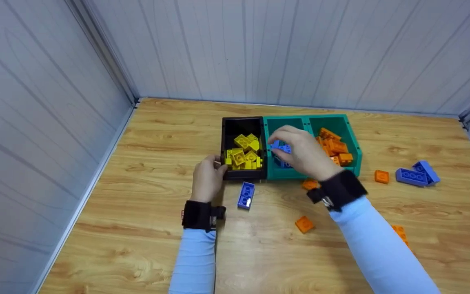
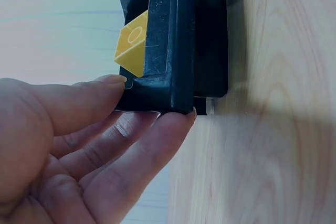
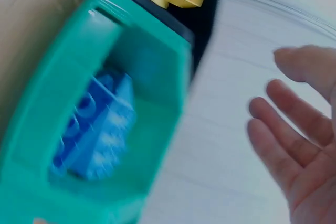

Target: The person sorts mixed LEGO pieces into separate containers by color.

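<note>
A black bin (image 1: 244, 175) with yellow bricks (image 1: 239, 158) stands at the left of a joined row. My left hand (image 1: 207, 179) grips its front left corner; the left wrist view shows the thumb on the rim and the fingers against the outer wall. Beside it is the middle green bin (image 1: 287, 176), holding blue bricks (image 3: 105, 129). Above that bin is my right hand (image 1: 308, 153), fingers loosely bent and parted from the thumb. Nothing lies in this hand in the right wrist view. Orange bricks (image 1: 335, 146) fill part of the right green bin (image 1: 356, 143).
One blue brick (image 1: 246, 195) lies in front of the black bin. Orange bricks lie near the right forearm, including a square one (image 1: 304, 224), and another square one (image 1: 381, 176) sits right of the bins. Two blue bricks (image 1: 411, 177) rest together farther right. Pale panels (image 1: 227, 49) enclose the tabletop.
</note>
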{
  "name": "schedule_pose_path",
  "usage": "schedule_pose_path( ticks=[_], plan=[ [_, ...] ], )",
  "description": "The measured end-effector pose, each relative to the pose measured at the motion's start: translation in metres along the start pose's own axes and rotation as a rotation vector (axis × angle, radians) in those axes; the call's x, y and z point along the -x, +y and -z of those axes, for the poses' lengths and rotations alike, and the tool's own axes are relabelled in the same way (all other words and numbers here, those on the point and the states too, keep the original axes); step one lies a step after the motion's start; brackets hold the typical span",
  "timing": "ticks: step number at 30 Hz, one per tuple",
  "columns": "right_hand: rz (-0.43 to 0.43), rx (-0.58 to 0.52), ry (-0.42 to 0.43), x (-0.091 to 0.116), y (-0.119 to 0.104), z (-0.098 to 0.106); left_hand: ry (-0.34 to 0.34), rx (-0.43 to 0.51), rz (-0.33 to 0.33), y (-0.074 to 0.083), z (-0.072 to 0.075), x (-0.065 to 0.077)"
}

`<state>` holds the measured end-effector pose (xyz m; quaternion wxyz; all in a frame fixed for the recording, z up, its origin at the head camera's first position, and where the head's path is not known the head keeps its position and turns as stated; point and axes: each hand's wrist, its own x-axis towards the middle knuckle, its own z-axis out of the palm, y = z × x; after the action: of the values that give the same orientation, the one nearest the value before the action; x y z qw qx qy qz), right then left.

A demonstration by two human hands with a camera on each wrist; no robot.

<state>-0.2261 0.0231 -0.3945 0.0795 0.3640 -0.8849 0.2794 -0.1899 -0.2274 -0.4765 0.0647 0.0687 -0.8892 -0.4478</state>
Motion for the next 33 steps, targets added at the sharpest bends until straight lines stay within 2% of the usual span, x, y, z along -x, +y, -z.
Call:
schedule_pose_path(
  ticks=[5,10,14,18,23,29,33],
  plan=[
    [-0.056,0.01,0.093,0.051,-0.001,0.033,-0.013,0.001,0.022,0.001,-0.001,-0.001],
    [-0.238,0.052,0.142,0.115,0.006,0.05,-0.022,0.01,0.036,0.002,0.0,-0.001],
    [-0.427,0.052,0.07,0.161,0.014,0.054,-0.022,0.003,0.03,0.002,0.0,-0.001],
    [-0.583,0.028,-0.097,0.194,0.025,0.053,-0.025,-0.02,0.024,0.001,-0.001,0.0],
    [-0.703,0.001,-0.263,0.214,0.035,0.043,-0.028,-0.029,0.043,-0.001,0.0,0.0],
    [-0.798,0.012,-0.34,0.224,0.036,0.029,-0.023,-0.029,0.048,-0.002,-0.001,-0.001],
    [-0.839,0.025,-0.36,0.229,0.034,0.021,-0.024,-0.027,0.043,0.0,-0.002,-0.002]
  ],
)
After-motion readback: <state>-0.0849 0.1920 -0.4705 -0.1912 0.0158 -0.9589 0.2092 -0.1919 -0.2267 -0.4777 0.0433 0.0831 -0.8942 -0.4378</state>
